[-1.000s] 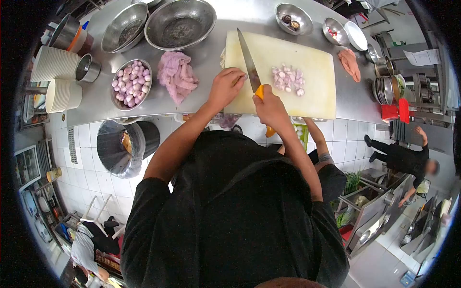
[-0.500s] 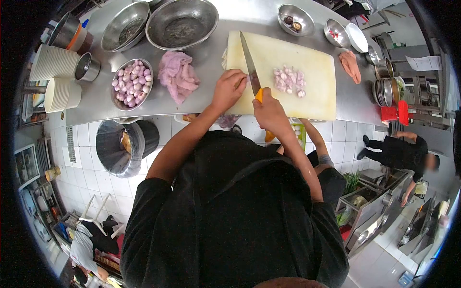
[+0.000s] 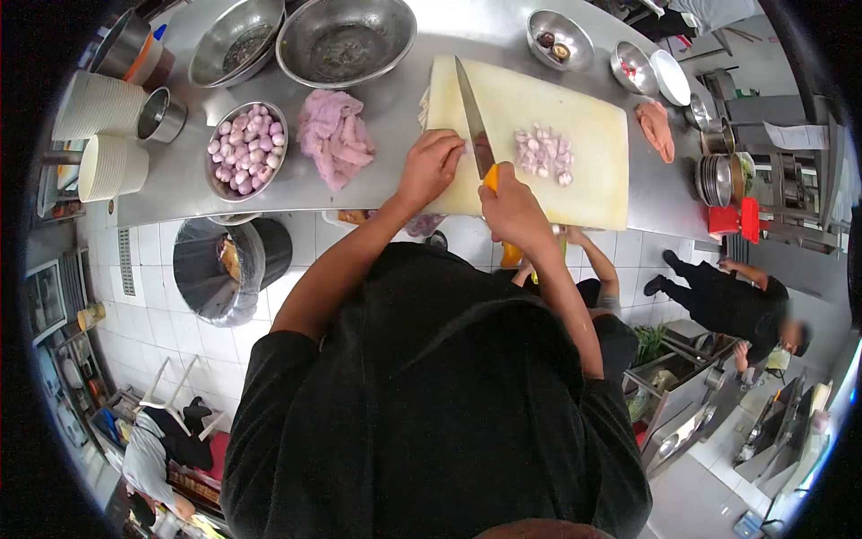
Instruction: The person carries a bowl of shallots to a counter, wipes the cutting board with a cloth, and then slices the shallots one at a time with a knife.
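My right hand point(image 3: 514, 208) grips the yellow handle of a kitchen knife point(image 3: 475, 112), whose long blade points away from me over the white cutting board point(image 3: 588, 103). Left of the blade, my left hand point(image 3: 432, 166) has its fingers curled and pinched on a small, pale purple shallot point(image 3: 466, 151), mostly hidden by the fingertips. A pile of cut shallots point(image 3: 544, 154) lies on the board to the right of the knife. Farther left, a metal bowl of peeled shallots point(image 3: 247, 151) stands beside a crumpled pink cloth point(image 3: 334, 136).
Large metal bowls point(image 3: 347, 40) stand at the back left, with stacked white tubs point(image 3: 112, 168) at the far left. Small bowls point(image 3: 559, 40) and an orange cloth point(image 3: 655, 131) sit at the right. A lined bin point(image 3: 215, 274) is below the table edge. Another person's arm point(image 3: 600, 260) is close beneath the board.
The view has shifted slightly. My hands and the knife keep nearly the same place on the board. A person in black at the right has changed posture, and the arm beneath the board has moved.
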The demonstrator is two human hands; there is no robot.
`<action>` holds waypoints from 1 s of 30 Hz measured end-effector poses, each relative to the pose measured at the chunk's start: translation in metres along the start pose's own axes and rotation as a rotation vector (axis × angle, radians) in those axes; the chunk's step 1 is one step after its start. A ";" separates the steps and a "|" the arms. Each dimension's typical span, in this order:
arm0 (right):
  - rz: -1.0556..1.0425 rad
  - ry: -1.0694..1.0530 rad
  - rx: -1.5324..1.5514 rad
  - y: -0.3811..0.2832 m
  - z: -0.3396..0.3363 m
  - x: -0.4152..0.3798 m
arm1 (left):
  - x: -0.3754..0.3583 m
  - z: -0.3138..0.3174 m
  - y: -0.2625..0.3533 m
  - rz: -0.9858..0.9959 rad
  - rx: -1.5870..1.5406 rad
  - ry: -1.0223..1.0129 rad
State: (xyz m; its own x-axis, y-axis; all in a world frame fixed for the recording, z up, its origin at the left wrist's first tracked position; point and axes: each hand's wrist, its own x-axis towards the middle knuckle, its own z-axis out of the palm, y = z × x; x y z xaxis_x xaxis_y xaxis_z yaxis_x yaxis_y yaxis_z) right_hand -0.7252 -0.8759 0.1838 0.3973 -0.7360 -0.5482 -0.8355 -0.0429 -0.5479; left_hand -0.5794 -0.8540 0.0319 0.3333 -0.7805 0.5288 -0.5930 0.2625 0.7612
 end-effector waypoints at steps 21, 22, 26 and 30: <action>-0.414 0.432 -0.224 0.052 0.063 0.064 | -0.003 0.002 -0.001 -0.003 -0.029 0.027; -0.352 0.346 -0.184 0.047 0.057 0.063 | -0.001 0.002 -0.001 -0.003 -0.028 0.036; -0.092 0.073 -0.051 0.003 0.010 0.025 | -0.001 0.001 -0.003 0.009 -0.037 0.023; -0.043 0.016 -0.044 -0.009 0.001 0.008 | -0.001 0.001 0.000 0.013 -0.060 0.031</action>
State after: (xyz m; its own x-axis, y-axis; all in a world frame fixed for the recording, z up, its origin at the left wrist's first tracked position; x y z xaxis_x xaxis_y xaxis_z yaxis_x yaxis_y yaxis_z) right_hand -0.7141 -0.8808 0.1839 0.4277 -0.7432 -0.5144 -0.8338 -0.1047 -0.5421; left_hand -0.5802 -0.8541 0.0311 0.3488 -0.7589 0.5498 -0.5527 0.3072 0.7747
